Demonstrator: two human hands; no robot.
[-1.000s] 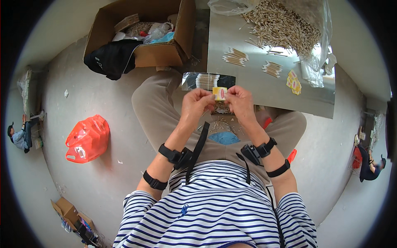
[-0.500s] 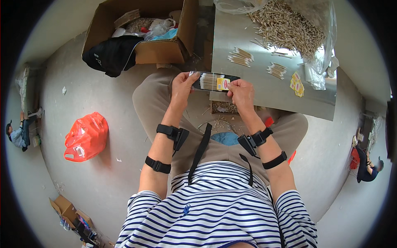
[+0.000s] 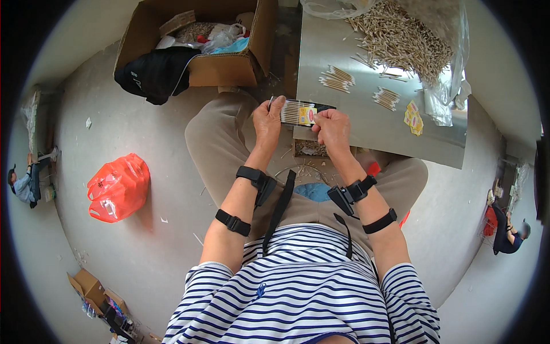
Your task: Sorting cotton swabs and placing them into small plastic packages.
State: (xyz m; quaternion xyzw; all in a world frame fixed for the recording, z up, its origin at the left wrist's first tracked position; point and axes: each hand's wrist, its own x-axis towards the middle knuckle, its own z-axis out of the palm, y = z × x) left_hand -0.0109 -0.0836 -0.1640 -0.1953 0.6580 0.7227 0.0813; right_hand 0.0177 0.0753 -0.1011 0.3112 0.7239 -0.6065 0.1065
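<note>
Between my two hands is a flat clear packet of cotton swabs (image 3: 291,112), the swabs side by side, with a yellow label card (image 3: 307,116) toward its right end. My left hand (image 3: 267,122) is closed on the left end, thumb on top. My right hand (image 3: 334,132) pinches the right end beside the label. On the metal table top to the right lie small groups of swabs (image 3: 337,78), another small group (image 3: 386,98) and several loose yellow cards (image 3: 413,118). A large heap of swabs (image 3: 401,37) covers the far part of that table.
An open cardboard box (image 3: 220,75) with bags inside and a black cloth (image 3: 152,77) over its edge stands at the far left. A red plastic bag (image 3: 118,188) sits on the floor. Two other people (image 3: 24,180) sit off at the sides. Clear plastic sheeting (image 3: 440,106) hangs beside the heap.
My left hand has moved right along the packet, so more of the left end is covered. My right hand stays nearly in place, still pinching the other end.
</note>
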